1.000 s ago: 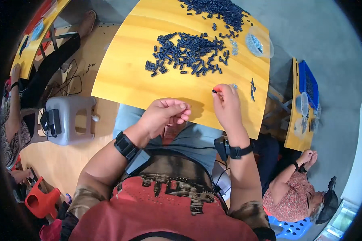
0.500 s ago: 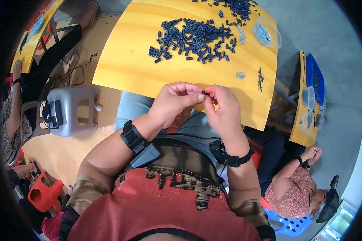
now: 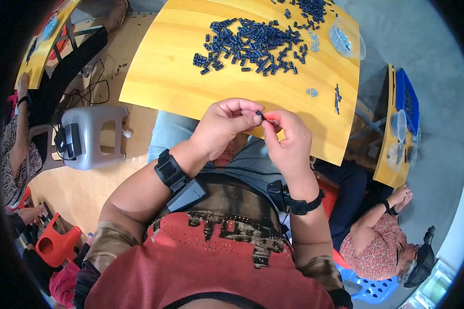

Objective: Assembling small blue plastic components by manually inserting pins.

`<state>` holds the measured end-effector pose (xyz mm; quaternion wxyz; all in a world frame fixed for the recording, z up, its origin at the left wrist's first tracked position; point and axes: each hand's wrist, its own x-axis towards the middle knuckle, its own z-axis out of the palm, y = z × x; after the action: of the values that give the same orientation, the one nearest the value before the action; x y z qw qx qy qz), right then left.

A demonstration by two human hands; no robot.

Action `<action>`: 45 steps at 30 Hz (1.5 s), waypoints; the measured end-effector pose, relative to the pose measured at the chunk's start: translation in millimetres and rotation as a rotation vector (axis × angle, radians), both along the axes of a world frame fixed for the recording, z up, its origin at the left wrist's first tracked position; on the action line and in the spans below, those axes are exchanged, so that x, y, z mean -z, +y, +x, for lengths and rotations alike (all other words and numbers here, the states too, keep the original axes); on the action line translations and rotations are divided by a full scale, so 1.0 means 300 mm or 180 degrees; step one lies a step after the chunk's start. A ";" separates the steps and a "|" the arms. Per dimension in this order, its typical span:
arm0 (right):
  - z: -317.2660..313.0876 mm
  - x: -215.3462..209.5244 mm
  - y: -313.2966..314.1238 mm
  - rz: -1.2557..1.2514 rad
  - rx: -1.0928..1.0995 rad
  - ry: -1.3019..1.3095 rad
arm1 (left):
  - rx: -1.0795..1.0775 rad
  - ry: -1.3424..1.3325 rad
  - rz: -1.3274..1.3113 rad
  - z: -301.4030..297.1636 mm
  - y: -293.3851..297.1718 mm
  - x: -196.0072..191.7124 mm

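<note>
My left hand (image 3: 226, 123) and my right hand (image 3: 288, 136) meet at the near edge of the yellow table (image 3: 165, 77). Between their fingertips sits a small black part (image 3: 261, 116), pinched from both sides; the fingers cover most of it. Beyond my hands spreads a large pile of small black plastic parts (image 3: 252, 44). Right of it lie small silvery pieces (image 3: 314, 42), with a smaller cluster of silvery bits (image 3: 312, 92) closer to me. Beside that cluster a short row of black parts (image 3: 337, 99) lies near the right edge.
A clear round tub (image 3: 341, 41) stands at the table's right edge. Another black heap (image 3: 313, 9) lies at the far side. A grey stool (image 3: 93, 136) is on the left, a red stool (image 3: 58, 242) lower left. On the right, a person (image 3: 376, 237) sits by another table with a blue tray (image 3: 407, 100).
Both hands still hold the black part together; its visible end now stands more tilted between the fingertips. The whole view has shifted slightly.
</note>
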<state>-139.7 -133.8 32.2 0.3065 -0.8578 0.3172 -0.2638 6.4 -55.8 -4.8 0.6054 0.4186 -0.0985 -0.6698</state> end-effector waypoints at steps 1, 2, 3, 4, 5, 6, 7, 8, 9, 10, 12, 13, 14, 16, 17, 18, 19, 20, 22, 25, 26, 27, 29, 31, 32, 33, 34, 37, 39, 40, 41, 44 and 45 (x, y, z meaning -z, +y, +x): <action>0.002 -0.002 0.001 -0.0005 -0.0004 -0.0003 | -0.0054 0.0065 -0.0150 -0.005 0.001 0.012; 0.004 -0.005 0.001 0.0041 -0.0012 0.0003 | -0.0108 0.0130 -0.0300 -0.007 0.001 0.018; 0.004 -0.007 0.004 0.0094 -0.0016 0.0011 | -0.0107 0.0129 -0.0297 -0.007 0.004 0.017; 0.003 -0.009 0.006 0.0098 -0.0015 0.0010 | -0.0049 0.0229 -0.0308 -0.005 0.007 0.014; 0.003 -0.011 0.008 0.0119 -0.0020 0.0023 | 0.0010 0.0329 -0.0319 -0.004 0.010 0.010; 0.004 -0.011 0.008 0.0141 -0.0030 0.0034 | 0.0006 0.0326 -0.0314 -0.006 0.010 0.002; 0.004 -0.012 0.010 0.0146 -0.0034 0.0032 | -0.0066 0.0247 -0.0320 -0.013 0.008 -0.009; 0.004 -0.013 0.013 0.0195 -0.0044 0.0034 | -0.0137 0.0168 -0.0327 -0.017 0.007 -0.018; 0.004 -0.015 0.015 0.0238 -0.0051 0.0037 | -0.0138 0.0168 -0.0328 -0.018 0.006 -0.025; 0.002 -0.018 0.017 0.0237 -0.0051 0.0037 | -0.0157 0.0050 -0.0346 -0.019 0.005 -0.031; -0.001 -0.024 0.023 0.0405 0.0007 -0.0003 | -0.0175 -0.0069 -0.0367 -0.023 0.003 -0.031; 0.000 -0.028 0.026 0.0402 0.0008 -0.0004 | -0.0209 -0.0105 -0.0427 -0.027 0.002 -0.023; 0.000 -0.032 0.029 0.0508 0.0032 -0.0095 | -0.0243 -0.0140 -0.0488 -0.028 0.002 -0.019; -0.005 -0.032 0.026 0.0617 0.0055 -0.0190 | -0.0110 -0.0102 -0.0482 -0.017 0.008 -0.017; -0.012 -0.030 0.018 0.0345 -0.0102 -0.0049 | 0.0021 -0.0061 -0.0475 -0.013 0.011 -0.017; -0.016 -0.029 0.014 0.0071 -0.0260 0.0092 | 0.0020 -0.0063 -0.0479 -0.015 0.011 -0.014; -0.019 -0.026 0.013 0.0067 -0.0261 0.0091 | 0.0040 -0.0136 -0.0519 -0.019 0.011 -0.005; -0.022 -0.023 0.014 0.0160 -0.0250 0.0018 | 0.0060 -0.0209 -0.0559 -0.021 0.012 0.001; -0.023 -0.022 0.015 0.0251 -0.0238 -0.0057 | 0.0079 0.0120 -0.0474 -0.014 0.014 0.012; -0.020 -0.030 0.018 0.0311 -0.0126 -0.0071 | 0.0185 0.0528 -0.0301 0.005 0.022 0.017; -0.021 -0.032 0.018 0.0286 -0.0114 -0.0023 | 0.0274 0.0606 -0.0215 0.009 0.024 0.016; -0.021 -0.033 0.017 0.0260 -0.0101 0.0024 | 0.0272 0.0605 -0.0216 0.002 0.023 0.008; -0.021 -0.028 0.019 0.0253 -0.0080 -0.0033 | 0.0082 0.0424 -0.0008 -0.019 0.020 -0.018; -0.021 -0.029 0.021 0.0239 -0.0044 -0.0083 | 0.0235 0.0308 -0.0038 -0.024 0.020 -0.042; -0.020 -0.033 0.022 0.0148 -0.0046 0.0002 | 0.0383 0.0190 -0.0065 -0.025 0.019 -0.048; -0.017 -0.035 0.024 0.0060 -0.0057 0.0080 | 0.0382 0.0188 -0.0067 -0.025 0.020 -0.034; -0.015 -0.035 0.027 0.0057 -0.0057 0.0079 | 0.0380 0.0166 -0.0078 -0.025 0.022 -0.006; -0.016 -0.025 0.033 0.0014 -0.0010 0.0147 | 0.0331 0.0183 -0.0030 -0.027 0.023 0.002; -0.022 -0.020 0.034 0.0038 -0.0044 0.0160 | 0.0277 0.0220 0.0030 -0.031 0.023 0.003; -0.023 -0.020 0.032 0.0034 -0.0039 0.0162 | 0.0252 0.0162 0.0029 -0.033 0.024 0.009; -0.025 -0.020 0.031 -0.0033 -0.0100 0.0184 | 0.0226 0.0105 0.0031 -0.033 0.025 0.013; -0.023 -0.016 0.026 -0.0096 -0.0165 0.0204 | 0.0511 0.0161 0.0054 -0.012 0.027 -0.002; -0.024 -0.017 0.024 -0.0113 -0.0177 0.0220 | 0.0518 0.0167 0.0034 -0.016 0.026 0.004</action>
<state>-146.9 -126.6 37.3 0.2872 -0.8802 0.2989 -0.2309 1.7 -48.1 -6.0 0.5491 0.3947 -0.1128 -0.7280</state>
